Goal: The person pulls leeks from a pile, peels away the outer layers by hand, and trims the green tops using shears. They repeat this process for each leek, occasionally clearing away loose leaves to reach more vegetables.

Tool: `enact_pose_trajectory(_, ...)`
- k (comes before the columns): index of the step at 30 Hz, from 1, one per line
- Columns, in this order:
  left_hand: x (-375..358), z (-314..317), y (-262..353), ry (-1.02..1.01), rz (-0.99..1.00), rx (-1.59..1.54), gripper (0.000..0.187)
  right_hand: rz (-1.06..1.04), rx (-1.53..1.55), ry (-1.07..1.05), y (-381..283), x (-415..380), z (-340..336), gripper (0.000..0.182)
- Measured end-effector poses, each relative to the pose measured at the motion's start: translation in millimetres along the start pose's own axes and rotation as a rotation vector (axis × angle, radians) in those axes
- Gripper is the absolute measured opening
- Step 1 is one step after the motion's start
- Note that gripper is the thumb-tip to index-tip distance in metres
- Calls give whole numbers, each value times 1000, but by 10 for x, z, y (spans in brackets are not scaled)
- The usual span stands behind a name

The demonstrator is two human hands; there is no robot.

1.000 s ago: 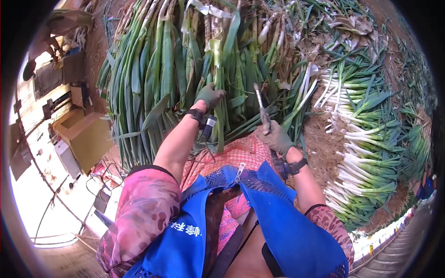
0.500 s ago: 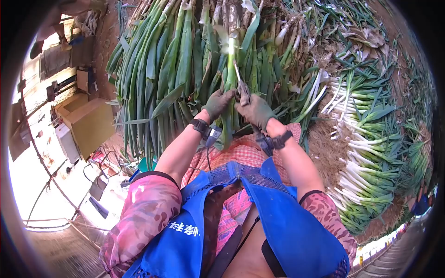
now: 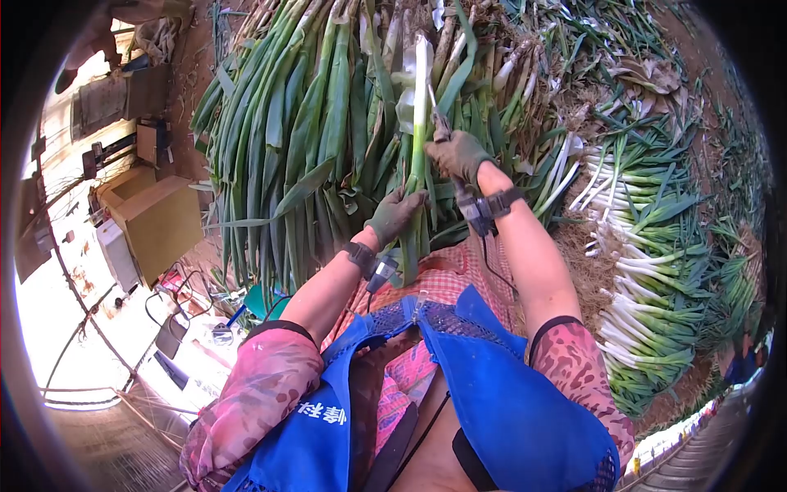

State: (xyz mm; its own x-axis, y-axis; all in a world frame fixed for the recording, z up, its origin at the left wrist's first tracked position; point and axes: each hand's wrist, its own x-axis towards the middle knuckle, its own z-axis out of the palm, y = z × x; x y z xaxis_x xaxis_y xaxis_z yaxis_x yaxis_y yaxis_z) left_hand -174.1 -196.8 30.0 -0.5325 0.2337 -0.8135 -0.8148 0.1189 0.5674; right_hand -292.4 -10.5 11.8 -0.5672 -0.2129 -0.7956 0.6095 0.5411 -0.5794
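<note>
My left hand (image 3: 397,216), in a dark green glove, is closed around the green leaves of a large green onion (image 3: 420,98). Its bare white stalk points away from me, with pale, translucent skin (image 3: 405,110) beside it. Up and to the right, my gloved right hand (image 3: 461,156) is closed on a small knife (image 3: 440,125). The thin blade lies close along the stalk's right side; whether it touches cannot be made out. Beneath both hands spreads a thick pile of untrimmed green onions (image 3: 307,123), roots away from me.
Cleaned green onions (image 3: 635,271) lie in a long row on the right, white ends inward, beside a heap of roots (image 3: 578,254). Loose leaves (image 3: 566,33) litter the back right. A cardboard box (image 3: 160,225) and a white box (image 3: 117,254) stand left. A checked cloth (image 3: 447,275) covers my lap.
My right hand has moved up and right with the knife, away from my left hand. My left hand has shifted slightly toward me. More of the onion's white stalk shows bare.
</note>
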Motion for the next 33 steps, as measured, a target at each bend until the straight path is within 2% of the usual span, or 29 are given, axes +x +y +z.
enact_pose_trajectory(2,-42,-21,7,-10,-23,-33,40,-11,214,-2,-169,296,-113,37)
enact_pose_trajectory(4,-106,-44,42,-11,-52,-108,45,29,203,-39,-383,485,-280,35)
enact_pose_trajectory(7,-32,-239,-110,-102,-78,-292,49,26,193,-53,-204,956,-271,36)
enact_pose_trajectory(10,-167,-347,44,-190,-140,-464,50,-51,270,-90,70,579,-162,41)
enact_pose_trajectory(11,-170,-383,39,-218,-156,-474,50,12,100,-149,-30,277,-185,41)
enact_pose_trajectory(12,-166,-369,25,-207,-157,-480,50,-21,148,-160,77,156,-95,37)
enact_pose_trajectory(14,-162,-295,-12,-185,-164,-487,52,51,345,-248,251,13,-4,32)
enact_pose_trajectory(15,-152,-209,47,-159,-127,-380,54,2,565,-293,364,65,43,31)
enact_pose_trajectory(17,-187,94,206,-107,-80,39,57,-94,1006,-376,566,133,138,29)
enact_pose_trajectory(18,-182,235,270,-79,-53,251,58,-92,986,-315,472,49,109,28)
enact_pose_trajectory(21,62,495,-7,-293,180,-163,69,-134,975,-179,346,-149,-75,26)
enact_pose_trajectory(22,98,487,-4,-386,218,-138,70,-300,946,-142,410,-209,-228,27)
enact_pose_trajectory(24,42,485,235,-571,286,-93,73,-286,1094,-100,286,-482,-650,27)
enact_pose_trajectory(25,135,453,155,-367,301,-75,73,-332,1057,-20,241,-631,-879,27)
enact_pose_trajectory(26,198,419,163,-152,432,-20,62,-378,1018,62,209,-804,-1104,28)
enact_pose_trajectory(28,576,201,49,314,341,356,54,-442,975,142,143,-1203,-1509,31)
enact_pose_trajectory(30,573,4,223,565,332,767,46,-576,889,222,226,-1463,-1930,35)
enact_pose_trajectory(33,760,-86,161,368,229,725,45,-653,929,279,364,-1846,-2323,43)
